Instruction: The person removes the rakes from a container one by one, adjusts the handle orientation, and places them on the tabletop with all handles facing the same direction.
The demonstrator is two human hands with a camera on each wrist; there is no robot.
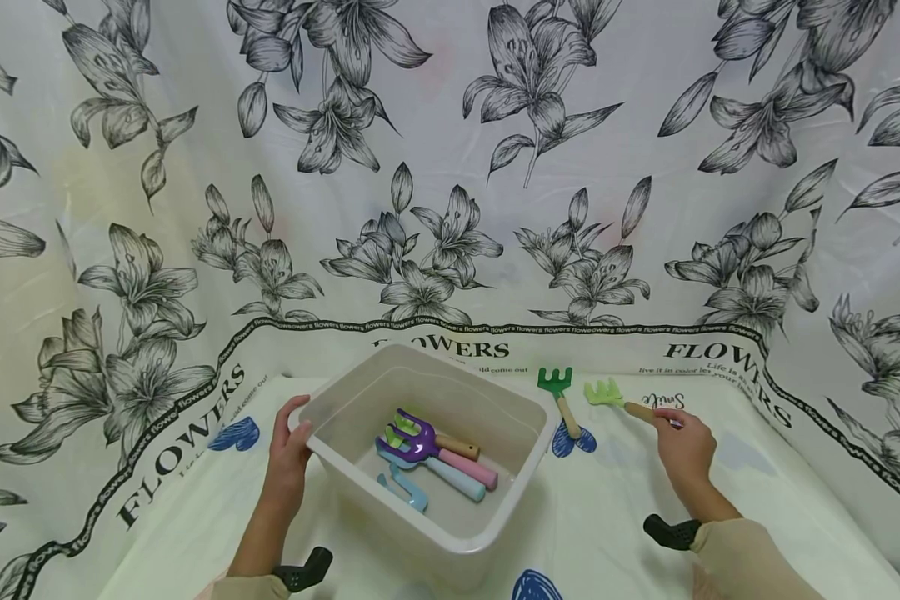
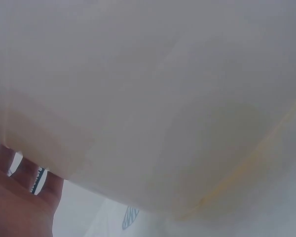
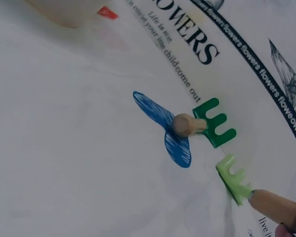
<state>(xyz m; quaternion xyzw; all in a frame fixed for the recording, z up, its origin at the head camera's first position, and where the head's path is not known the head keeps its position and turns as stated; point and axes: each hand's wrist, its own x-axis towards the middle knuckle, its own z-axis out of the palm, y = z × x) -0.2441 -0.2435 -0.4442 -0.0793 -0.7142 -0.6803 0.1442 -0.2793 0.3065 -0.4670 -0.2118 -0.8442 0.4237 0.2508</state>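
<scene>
Your right hand (image 1: 682, 446) is at the wooden handle of the light-green rake (image 1: 606, 393), on the cloth (image 1: 757, 500) right of the bin (image 1: 390, 500). Fingers are curled around the handle's near end; the right wrist view shows only a fingertip against it, so I read this as a light pinch, not a full grip.

How the rake should handle, by my guess: light, rigid, small toy-type tool. Wood handle looks matte, so decent friction. The tines look like plastic or painted metal, smoother, and a poor place to hold. Take it mid-handle rather than at the butt end, or the head will tip down. Not fragile.

The dark-green rake (image 1: 557, 385) lies just beside it, nearer the bin, handle pointing towards you, its butt end over a blue print. The two heads are close but apart.

Your left hand (image 1: 291, 454) grips the bin's left rim, thumb over the edge, fingers on the outer wall. The left wrist view is nearly all bin wall, so nothing more from there.

The bin already holds several tools: a purple fork (image 1: 417, 433), pink and blue handles, and a blue piece on the floor.
</scene>
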